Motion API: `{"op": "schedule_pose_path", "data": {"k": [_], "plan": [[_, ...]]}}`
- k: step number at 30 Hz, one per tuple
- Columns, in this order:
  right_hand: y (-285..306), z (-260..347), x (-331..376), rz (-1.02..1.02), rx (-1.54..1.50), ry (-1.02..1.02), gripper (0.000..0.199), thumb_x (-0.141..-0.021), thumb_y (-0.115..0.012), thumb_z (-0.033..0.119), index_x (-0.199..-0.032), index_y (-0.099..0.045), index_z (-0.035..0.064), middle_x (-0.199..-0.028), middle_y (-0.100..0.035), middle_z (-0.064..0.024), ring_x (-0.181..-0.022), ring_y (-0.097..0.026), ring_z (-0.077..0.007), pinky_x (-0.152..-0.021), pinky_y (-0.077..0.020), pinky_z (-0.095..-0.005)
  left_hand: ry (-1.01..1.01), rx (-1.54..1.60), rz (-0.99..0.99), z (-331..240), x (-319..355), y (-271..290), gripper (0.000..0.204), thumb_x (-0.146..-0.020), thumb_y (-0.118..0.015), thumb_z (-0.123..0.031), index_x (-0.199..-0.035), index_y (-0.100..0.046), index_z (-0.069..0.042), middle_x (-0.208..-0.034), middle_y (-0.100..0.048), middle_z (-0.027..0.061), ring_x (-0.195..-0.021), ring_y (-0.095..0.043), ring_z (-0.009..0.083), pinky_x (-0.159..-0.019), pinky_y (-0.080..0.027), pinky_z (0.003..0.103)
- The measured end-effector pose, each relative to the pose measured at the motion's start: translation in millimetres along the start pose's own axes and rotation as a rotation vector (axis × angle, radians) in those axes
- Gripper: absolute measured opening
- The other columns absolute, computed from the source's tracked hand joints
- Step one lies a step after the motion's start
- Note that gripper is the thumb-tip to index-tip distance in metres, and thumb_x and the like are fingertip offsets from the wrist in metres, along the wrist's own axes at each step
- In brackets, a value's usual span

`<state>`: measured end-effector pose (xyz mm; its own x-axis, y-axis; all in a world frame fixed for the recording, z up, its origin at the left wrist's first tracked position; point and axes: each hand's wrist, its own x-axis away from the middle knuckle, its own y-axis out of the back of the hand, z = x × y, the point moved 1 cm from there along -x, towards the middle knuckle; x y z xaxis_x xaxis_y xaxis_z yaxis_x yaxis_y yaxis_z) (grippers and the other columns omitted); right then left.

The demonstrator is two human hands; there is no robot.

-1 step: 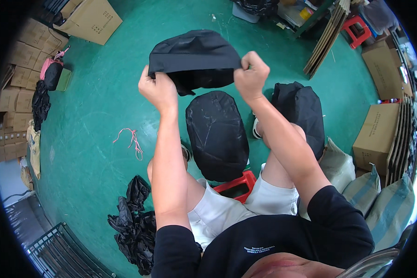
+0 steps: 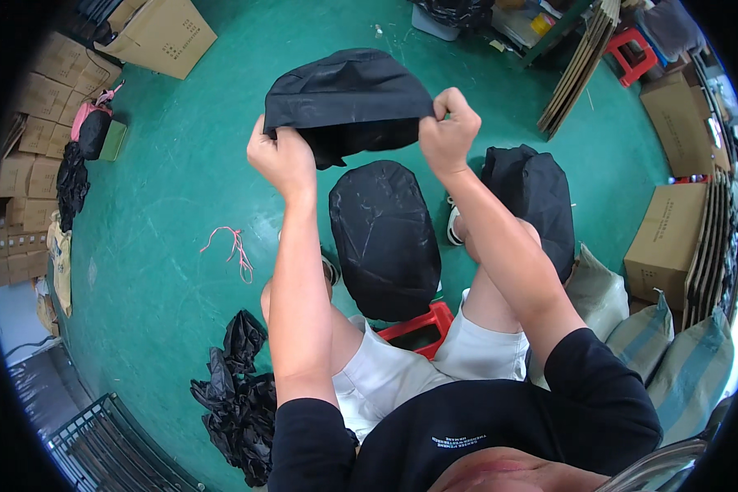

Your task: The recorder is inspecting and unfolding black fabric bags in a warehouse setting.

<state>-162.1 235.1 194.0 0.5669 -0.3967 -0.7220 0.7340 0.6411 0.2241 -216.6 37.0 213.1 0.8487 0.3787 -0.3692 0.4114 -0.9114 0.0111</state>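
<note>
I hold a black fabric cover [image 2: 348, 94] stretched out in front of me, above the green floor. My left hand [image 2: 283, 156] grips its lower left edge and my right hand [image 2: 448, 131] pinches its lower right edge. Below it a black rounded seat-shaped piece [image 2: 384, 238] rests between my knees, standing on a red stool [image 2: 422, 330]. Another black covered piece [image 2: 533, 201] lies to the right of my right leg.
A heap of black plastic bags [image 2: 238, 394] lies at lower left, and a pink string [image 2: 234, 246] on the green floor. Cardboard boxes stand at upper left [image 2: 168, 33] and right [image 2: 668, 234]. Striped sacks [image 2: 672, 361] sit at lower right; a small red stool [image 2: 631, 53] is at the back.
</note>
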Motion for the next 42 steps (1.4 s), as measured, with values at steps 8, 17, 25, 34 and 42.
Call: {"op": "schedule_pose_path", "data": {"k": [8, 17, 25, 34, 42], "plan": [[-11, 3, 14, 0.173, -0.131, -0.1, 0.025, -0.056, -0.052, -0.008, -0.062, -0.031, 0.0027, -0.056, -0.027, -0.0095, -0.05, -0.027, -0.0194, -0.045, -0.0261, -0.031, 0.874, 0.237, 0.512, 30, -2, 0, 0.056, -0.091, -0.024, -0.053, -0.099, -0.06, -0.011, -0.082, -0.066, 0.0041, -0.068, -0.062, 0.0179, -0.063, -0.04, 0.035], [-31, 47, 52, 0.38, -0.064, 0.319, 0.028, -0.053, -0.065, 0.001, -0.058, -0.038, 0.0079, -0.054, -0.042, -0.0081, -0.049, -0.047, -0.029, -0.046, -0.0358, -0.0367, 0.956, 0.992, 0.607, -17, 18, -13, 0.067, -0.092, -0.033, -0.063, -0.114, -0.059, -0.005, -0.111, -0.062, 0.0095, -0.103, -0.061, 0.0236, -0.091, -0.049, 0.036], [-26, 53, 41, 0.513, -0.187, 0.245, 0.028, -0.068, -0.068, 0.015, -0.059, -0.043, 0.0084, -0.054, -0.045, -0.0061, -0.05, -0.051, -0.0249, -0.048, -0.0386, -0.0349, 0.796, 0.451, 0.788, -3, 22, -13, 0.029, -0.095, -0.055, -0.029, -0.096, -0.065, -0.002, -0.085, -0.066, 0.0053, -0.072, -0.062, 0.0123, -0.064, -0.05, 0.027], [18, -18, -4, -0.021, -0.299, -0.469, 0.027, -0.088, -0.064, 0.023, -0.073, -0.058, 0.002, -0.066, -0.054, 0.0004, -0.065, -0.047, -0.0078, -0.06, -0.0421, -0.0274, 0.83, 0.713, 0.816, -11, 34, -29, 0.038, -0.097, -0.05, -0.031, -0.116, -0.058, 0.002, -0.113, -0.063, 0.0119, -0.102, -0.061, 0.0216, -0.092, -0.049, 0.038], [0, -8, 12, 0.755, -0.941, -0.801, 0.049, -0.088, -0.057, 0.049, -0.116, -0.056, 0.0085, -0.113, -0.055, -0.0054, -0.105, -0.051, -0.0176, -0.096, -0.0379, -0.0374, 0.855, 0.661, 0.836, 3, 42, -10, 0.055, -0.097, -0.042, -0.049, -0.115, -0.054, 0.001, -0.111, -0.059, 0.0126, -0.097, -0.06, 0.025, -0.086, -0.051, 0.038]]}}
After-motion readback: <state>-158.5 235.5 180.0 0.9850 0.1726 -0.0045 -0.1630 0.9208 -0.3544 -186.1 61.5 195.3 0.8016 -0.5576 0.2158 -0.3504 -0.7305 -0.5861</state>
